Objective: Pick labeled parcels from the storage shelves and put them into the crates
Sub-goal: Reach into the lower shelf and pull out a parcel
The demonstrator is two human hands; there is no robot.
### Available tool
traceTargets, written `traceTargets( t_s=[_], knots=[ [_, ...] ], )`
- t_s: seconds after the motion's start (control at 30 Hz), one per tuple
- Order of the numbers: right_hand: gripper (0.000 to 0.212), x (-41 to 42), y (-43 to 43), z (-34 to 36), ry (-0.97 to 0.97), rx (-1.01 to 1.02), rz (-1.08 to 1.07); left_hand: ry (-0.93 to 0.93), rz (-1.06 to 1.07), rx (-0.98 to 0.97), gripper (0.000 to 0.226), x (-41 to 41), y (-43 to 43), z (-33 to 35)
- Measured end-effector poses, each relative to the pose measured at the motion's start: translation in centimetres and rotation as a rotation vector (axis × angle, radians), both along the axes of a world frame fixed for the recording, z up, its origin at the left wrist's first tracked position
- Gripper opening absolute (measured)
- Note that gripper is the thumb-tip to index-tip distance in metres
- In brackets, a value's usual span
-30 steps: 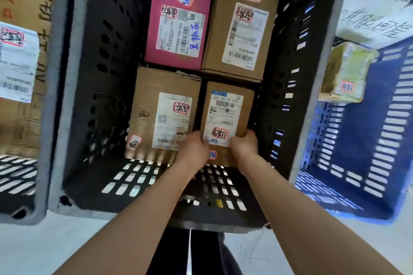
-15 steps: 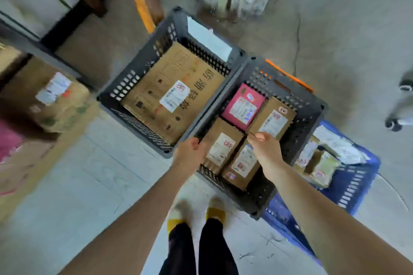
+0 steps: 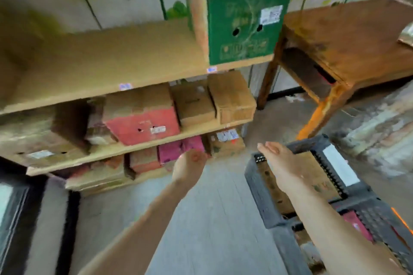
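While motion blur softens every edge, the storage shelves (image 3: 134,69) fill the view from 8 to 12 o'clock, three boards stacked with cardboard. A wooden table (image 3: 348,29) stands at 2 o'clock. Two black crates sit on the floor between 4 and 5 o'clock: the farther crate (image 3: 257,185) holds a large flat cardboard box (image 3: 321,174), and the nearer crate (image 3: 380,214) a pink parcel (image 3: 355,223). At 12 o'clock a green box (image 3: 241,29) with a white label stands on the top board. On the middle board a red-fronted box (image 3: 143,127) lies beside two brown parcels (image 3: 194,105). On the lowest board a magenta parcel (image 3: 176,149) sits next to a labelled brown parcel (image 3: 225,143). The right hand (image 3: 274,156) hovers empty over the farther crate's corner, fingers straight and together. The left hand (image 3: 190,163), just below the magenta parcel, holds nothing; I cannot tell how its fingers lie.
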State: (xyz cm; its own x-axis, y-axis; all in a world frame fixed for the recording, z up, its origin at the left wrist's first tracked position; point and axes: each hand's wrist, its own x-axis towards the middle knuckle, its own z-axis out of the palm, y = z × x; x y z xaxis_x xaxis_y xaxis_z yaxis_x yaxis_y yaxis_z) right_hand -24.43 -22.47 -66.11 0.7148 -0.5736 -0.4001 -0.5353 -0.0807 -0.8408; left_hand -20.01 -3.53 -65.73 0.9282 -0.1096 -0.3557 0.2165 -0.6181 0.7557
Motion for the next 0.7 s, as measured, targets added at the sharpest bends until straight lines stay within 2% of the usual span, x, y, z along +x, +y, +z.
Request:
traceTargets(
  t_s=[0.07, 0.17, 0.23, 0.3, 0.5, 0.7],
  knots=[
    [0.037, 2.4, 6.6, 3.0, -0.081, 0.030, 0.045, -0.046, 0.055, -0.039, 0.034, 1.3, 6.8, 3.3],
    [0.039, 5.3, 15.4, 7.2, -0.172, 0.059, 0.176, -0.152, 0.094, 0.018, 0.026, 2.5, 15.7, 8.1],
    [0.040, 7.2, 20.2, 9.6, -0.235, 0.068, 0.247, -0.223, 0.206, -0.090, 0.019, 2.8, 20.9, 10.7],
    [0.041, 8.9, 24.3, 11.9, -0.273, 0.068, 0.306, -0.287, 0.315, -0.136, 0.029, 3.0, 25.5, 12.7],
    [0.042, 14.7, 34.5, 16.2, -0.363, 0.042, 0.536, -0.398, 0.520, -0.219, 0.030, 6.3, 36.3, 15.3],
    [0.041, 22.3, 42.4, 19.2, -0.469, 0.048, 0.696, -0.547, 0.664, -0.161, 0.035, 11.4, 44.3, 17.1]
  ],
)
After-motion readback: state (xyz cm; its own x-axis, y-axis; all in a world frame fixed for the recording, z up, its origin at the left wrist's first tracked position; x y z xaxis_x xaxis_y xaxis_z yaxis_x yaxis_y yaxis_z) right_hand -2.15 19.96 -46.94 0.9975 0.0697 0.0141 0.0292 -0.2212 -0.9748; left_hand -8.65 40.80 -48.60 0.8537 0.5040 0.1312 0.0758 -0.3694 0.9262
